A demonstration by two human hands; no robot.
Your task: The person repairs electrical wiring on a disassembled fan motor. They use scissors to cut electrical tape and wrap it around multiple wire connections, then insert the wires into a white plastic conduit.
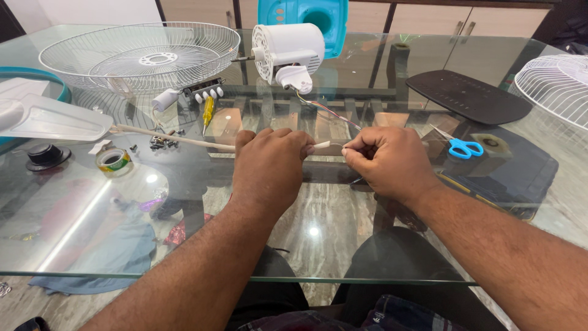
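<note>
- I see a glass worktop carrying a wire fan guard and a white fan motor.
- My left hand pinches a white cable end, grip closed.
- My right hand pinches the thin wires from the motor, grip closed.

Both forearms are bare from the elbow down, with no sleeves, watch, bracelet or rings showing on the left hand or the right hand. The fingernails are short and plain. Seen through the glass, the legs are in dark trousers, and at the bottom edge a strip of dark checked cloth shows at the waist.
</note>
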